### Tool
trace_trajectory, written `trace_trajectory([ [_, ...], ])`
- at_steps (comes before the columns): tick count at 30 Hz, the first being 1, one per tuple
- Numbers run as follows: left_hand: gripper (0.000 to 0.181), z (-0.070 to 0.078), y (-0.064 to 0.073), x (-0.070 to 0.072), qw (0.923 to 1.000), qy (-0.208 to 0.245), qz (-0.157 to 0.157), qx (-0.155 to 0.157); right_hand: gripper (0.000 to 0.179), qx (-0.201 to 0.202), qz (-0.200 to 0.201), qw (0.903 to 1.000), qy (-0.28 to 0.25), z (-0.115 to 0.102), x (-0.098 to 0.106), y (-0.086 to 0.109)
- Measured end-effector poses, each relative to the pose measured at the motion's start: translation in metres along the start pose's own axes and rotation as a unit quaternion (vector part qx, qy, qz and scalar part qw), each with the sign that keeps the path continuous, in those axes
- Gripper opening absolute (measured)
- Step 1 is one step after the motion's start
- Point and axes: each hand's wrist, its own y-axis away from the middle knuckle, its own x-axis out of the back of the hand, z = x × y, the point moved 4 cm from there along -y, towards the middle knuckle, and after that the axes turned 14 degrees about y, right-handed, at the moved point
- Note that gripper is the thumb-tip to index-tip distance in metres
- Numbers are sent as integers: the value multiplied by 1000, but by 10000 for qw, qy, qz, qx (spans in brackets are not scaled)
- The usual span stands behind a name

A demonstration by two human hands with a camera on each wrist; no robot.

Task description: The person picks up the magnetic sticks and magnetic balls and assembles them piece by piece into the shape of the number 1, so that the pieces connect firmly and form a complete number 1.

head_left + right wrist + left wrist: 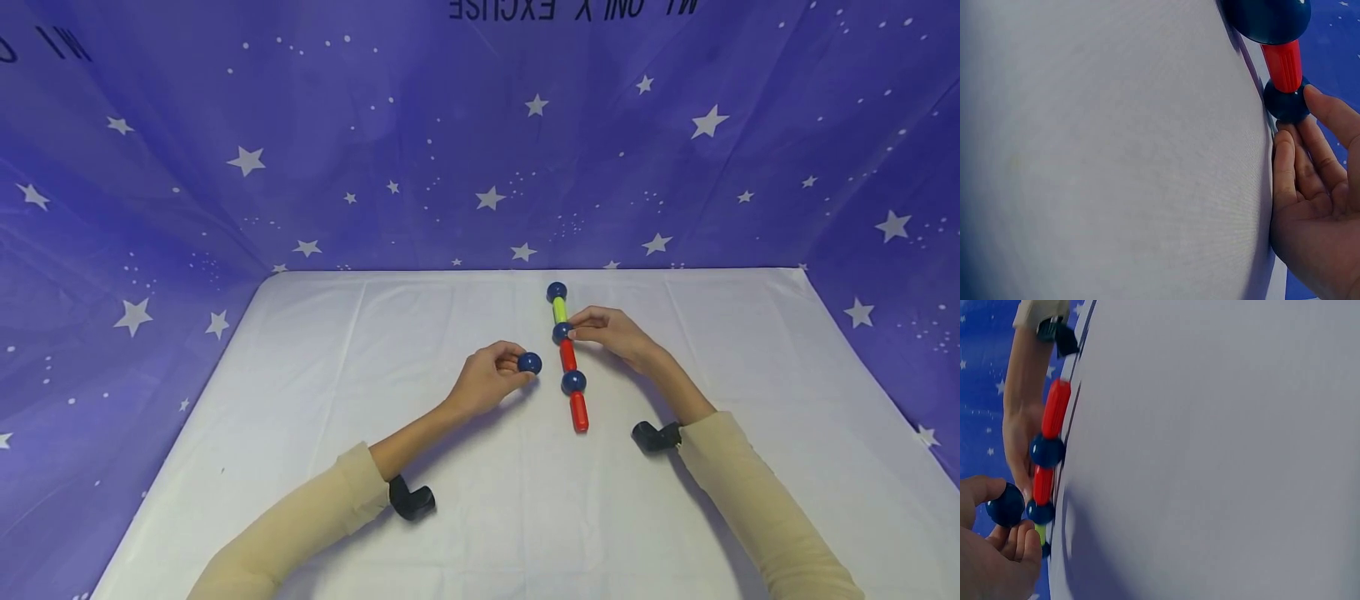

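Observation:
A chain of dark blue balls and coloured rods lies on the white table, running from the back toward the front. At its far end is a blue ball (557, 292), then a yellow-green rod (560, 311), the middle ball (561, 332), a red rod (568, 356), another ball (573, 382) and a second red rod (579, 412). My right hand (617, 335) pinches the middle ball between thumb and fingers. Left of the chain, my left hand (489, 379) holds a loose blue ball (529, 363) at its fingertips, apart from the chain.
A white cloth covers the table (420, 325). Behind it hangs a purple curtain (420, 150) with white stars and lettering. Black wrist-worn pieces stick out at the left cuff (411, 502) and the right cuff (656, 437).

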Motion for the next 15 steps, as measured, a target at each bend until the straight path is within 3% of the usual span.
trace_trajectory([
  [15, 33, -6, 31, -37, 9968, 477, -638, -5, 41, -24, -41, 9999, -126, -2, 1, 1],
])
